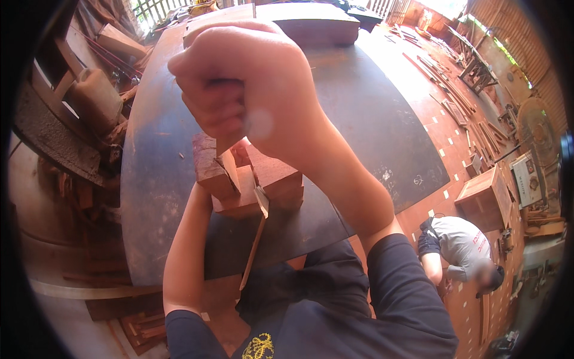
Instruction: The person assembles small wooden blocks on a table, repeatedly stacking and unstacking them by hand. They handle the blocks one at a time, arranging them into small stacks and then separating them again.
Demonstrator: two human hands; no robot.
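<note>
My right hand [245, 84] is raised above the work in a closed fist. A narrow piece of wood [225, 145] shows just below its curled fingers, but what lies inside the fist is hidden. Under it, a notched reddish-brown wooden block [276, 179] rests at the near part of the dark table. My left hand [241, 151] is mostly covered by the block and the fist; its fingers show in the gap, gripping the block. A thin brown stick [253, 251] slants from the block down past the table edge, with a pale flat piece [262, 202] at its upper end.
The broad dark tabletop [371, 125] spreads before me. A thick wooden slab [311, 27] lies at its far side. A plastic jug [95, 99] stands at left. Rightward, a person [463, 245] bends near a wooden box [485, 197], and loose timber strips [439, 81] cover the floor.
</note>
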